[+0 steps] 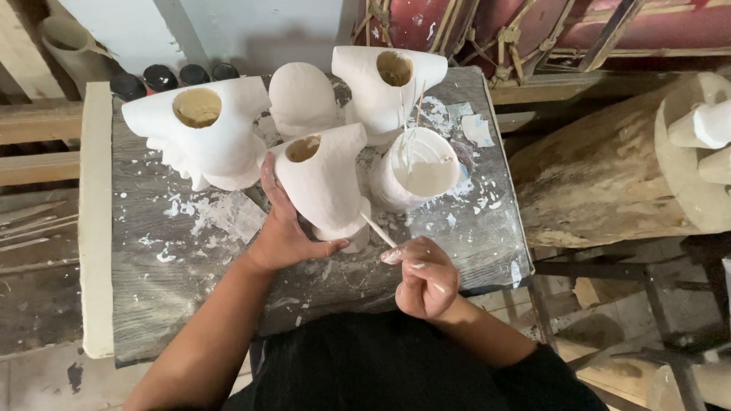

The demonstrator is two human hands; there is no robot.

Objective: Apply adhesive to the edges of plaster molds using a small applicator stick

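Note:
My left hand (283, 228) wraps around the side of a white plaster cast (326, 179) that stands with its hollow opening up on a paint-flecked grey board (190, 266). In my right hand (423, 278) is a thin white stick (378, 230), its tip pointing at the lower right of that cast. A white cup of plaster slurry (417, 169) with thin sticks in it stands just right of the cast. Behind are a larger hollow cast (202, 129), a rounded cast (302, 99) and another hollow cast (387, 80).
Dark-capped jars (171, 76) line the board's back edge. A big log stump (601, 179) lies to the right with white plaster pieces (704, 125) on its end. Wooden slats sit at left, red drums at the back.

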